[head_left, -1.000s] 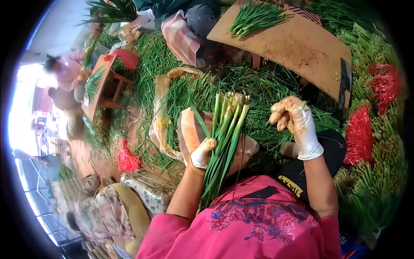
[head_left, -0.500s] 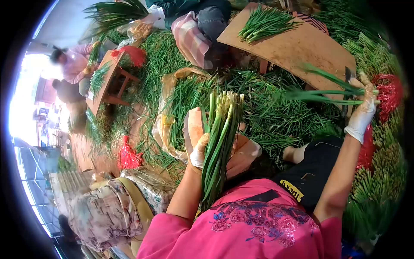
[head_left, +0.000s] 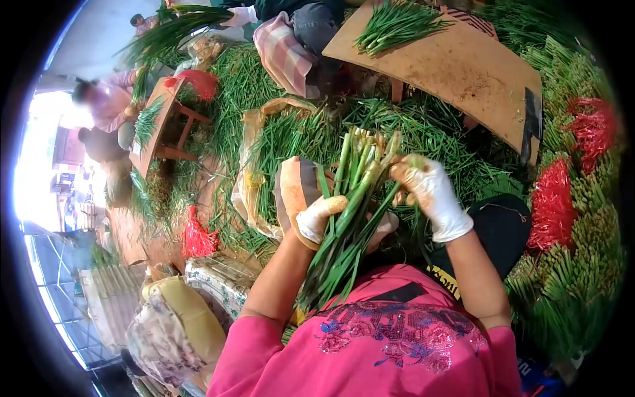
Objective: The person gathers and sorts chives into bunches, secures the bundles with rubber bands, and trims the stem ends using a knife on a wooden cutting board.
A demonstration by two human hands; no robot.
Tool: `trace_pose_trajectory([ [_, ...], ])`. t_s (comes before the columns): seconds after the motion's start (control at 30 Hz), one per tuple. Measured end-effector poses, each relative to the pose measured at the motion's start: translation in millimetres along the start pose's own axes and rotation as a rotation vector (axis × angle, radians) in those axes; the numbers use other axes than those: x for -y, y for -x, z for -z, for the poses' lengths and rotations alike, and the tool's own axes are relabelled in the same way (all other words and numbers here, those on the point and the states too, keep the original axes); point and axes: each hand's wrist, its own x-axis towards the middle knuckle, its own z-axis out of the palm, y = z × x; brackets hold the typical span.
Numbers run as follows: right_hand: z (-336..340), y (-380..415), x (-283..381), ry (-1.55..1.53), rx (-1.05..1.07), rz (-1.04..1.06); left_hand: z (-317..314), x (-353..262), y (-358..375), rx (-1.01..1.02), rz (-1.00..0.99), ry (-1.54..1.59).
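Observation:
My left hand, in a white glove with bare-looking fingertips, is closed round a bunch of garlic chives. Their pale cut ends point away from me and the dark leaves hang toward my lap. My right hand, gloved too, is at the upper right side of this bunch. Its fingers are bent and pinch stalks near the pale ends; the exact grip is partly hidden.
A brown board table bears a pile of chives. Loose leaves cover the ground ahead. Red ties lie on stacked bunches at right. Another person's gloved hand holds leaves at the top; more people are on the left.
My right hand has come in from the far right, where it held a few stalks above the red ties, to the bunch in my left hand. The bunch has tilted and spread slightly.

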Motion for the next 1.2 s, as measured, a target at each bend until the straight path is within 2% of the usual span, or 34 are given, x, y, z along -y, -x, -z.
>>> trace_pose_trajectory([
  [0.03, 16, -7, 0, 0.19, -0.084, 0.21, 16, 9, -1, 0.015, 0.074, 0.077],
  [0.07, 39, -12, 6, 0.009, -0.142, 0.217, 22, 14, -2, 0.024, 0.084, 0.118],
  [0.1, 52, -15, 19, 0.205, -0.31, 0.361, 20, 11, -1, 0.015, 0.049, 0.133],
  [0.13, 75, -15, 29, 0.367, -0.394, 0.358, 16, 9, -1, -0.006, -0.014, 0.132],
  [0.2, 105, -22, 14, 0.244, -0.242, 0.477, 3, 1, 0, -0.066, -0.098, 0.065],
  [0.23, 70, -15, 25, 0.075, -0.154, 0.356, -5, -2, 0, -0.1, -0.114, 0.015],
  [0.27, 40, -10, 16, 0.205, -0.125, 0.372, -2, 4, -1, -0.107, -0.018, 0.044],
  [0.3, 15, -1, 18, 0.292, -0.022, 0.178, 18, 23, -9, -0.059, 0.161, 0.113],
  [0.33, 1, -2, 4, 0.347, 0.048, 0.088, 4, 19, -10, -0.014, 0.101, 0.03],
  [0.37, -13, -3, -6, 0.322, 0.073, 0.051, -4, 24, -12, -0.038, 0.066, 0.071],
  [0.4, -19, -7, -13, 0.182, 0.028, -0.062, -9, 27, -11, -0.064, 0.033, 0.112],
  [0.47, -6, -8, -12, -0.092, 0.119, -0.147, -10, 10, -5, -0.084, -0.042, 0.061],
  [0.5, 7, -4, -5, -0.054, 0.107, -0.192, -9, -1, 0, -0.095, -0.089, 0.005],
  [0.53, 17, -3, -2, 0.017, 0.07, -0.034, -1, 0, -2, -0.078, -0.103, 0.047],
  [0.6, 40, -5, 17, 0.114, -0.022, 0.018, 15, 3, -4, -0.041, -0.127, 0.132],
  [0.67, 66, -13, 28, 0.202, -0.037, 0.161, 19, 9, -7, -0.104, -0.198, 0.195],
  [0.73, 71, -13, 36, 0.208, -0.104, 0.178, 11, 3, -5, -0.109, -0.278, 0.175],
  [0.8, 81, -10, 45, 0.273, -0.082, 0.088, 10, 1, -2, -0.072, -0.31, 0.125],
  [0.9, 107, -13, 56, 0.175, -0.266, 0.216, 26, 13, 9, -0.105, -0.263, 0.329],
  [0.97, 151, -19, 62, 0.176, -0.391, 0.268, 63, 30, 17, -0.183, -0.289, 0.411],
  [1.0, 162, -18, 69, 0.081, -0.513, 0.284, 93, 41, 18, -0.001, -0.145, 0.591],
  [1.03, 186, -18, 74, 0.142, -0.65, 0.366, 99, 39, 22, 0.029, -0.156, 0.602],
  [1.1, 212, -16, 86, 0.002, -0.798, 0.373, 102, 32, 26, 0.104, -0.168, 0.638],
  [1.13, 214, -15, 94, -0.022, -0.872, 0.367, 88, 22, 30, 0.059, -0.177, 0.663],
  [1.2, 254, -19, 87, -0.007, -0.731, 0.371, 108, 23, 35, 0.048, -0.226, 0.591],
])
